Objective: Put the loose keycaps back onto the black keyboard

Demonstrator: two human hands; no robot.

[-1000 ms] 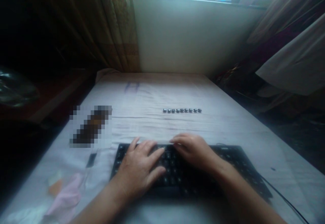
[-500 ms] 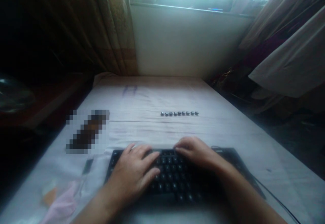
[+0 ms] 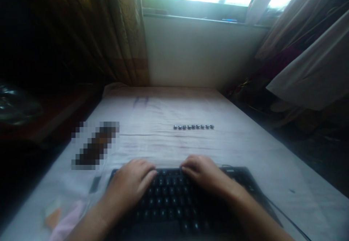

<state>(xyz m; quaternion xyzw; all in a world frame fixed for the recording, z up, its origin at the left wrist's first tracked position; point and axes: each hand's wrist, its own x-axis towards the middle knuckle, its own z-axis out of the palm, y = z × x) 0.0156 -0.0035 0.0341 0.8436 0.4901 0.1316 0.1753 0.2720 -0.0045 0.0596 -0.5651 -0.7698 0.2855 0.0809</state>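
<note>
9 bits [image 3: 193, 127] are lying past the keyboard [image 3: 171, 201]; now your left hand [image 3: 131, 181], like your right hand [image 3: 203, 170], is curling fingers, grips hidden.

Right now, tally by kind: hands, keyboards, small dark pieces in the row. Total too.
Hands: 2 (left hand, right hand)
Keyboard: 1
Small dark pieces in the row: 9
Total: 12
</note>
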